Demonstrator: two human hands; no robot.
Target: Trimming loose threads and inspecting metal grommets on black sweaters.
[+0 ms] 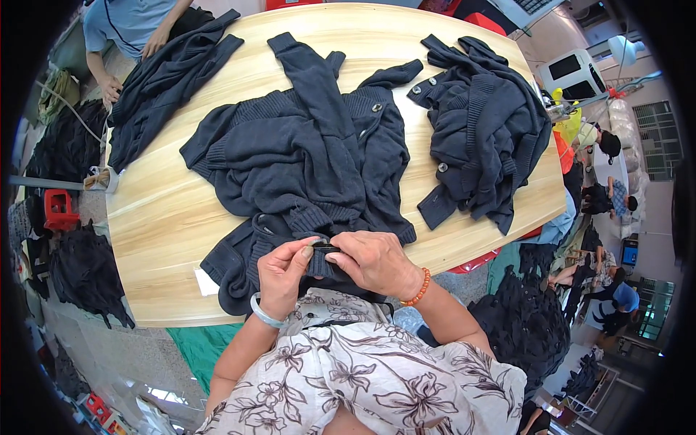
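A dark navy knitted cardigan (304, 145) lies spread across the light wooden table (159, 217), its lower edge hanging toward me. My left hand (283, 272), with a pale bangle on the wrist, pinches that near edge. My right hand (373, 261), with an orange bead bracelet, grips the same edge right beside it. Between the fingertips sits a small dark piece (324, 248) of the garment; what it is cannot be made out.
A second bundled navy cardigan (482, 123) with pale buttons lies at the table's right. A third dark garment (163, 87) lies at the far left under the hands of another person in a blue top (123, 22). Dark garment heaps lie on the floor both sides.
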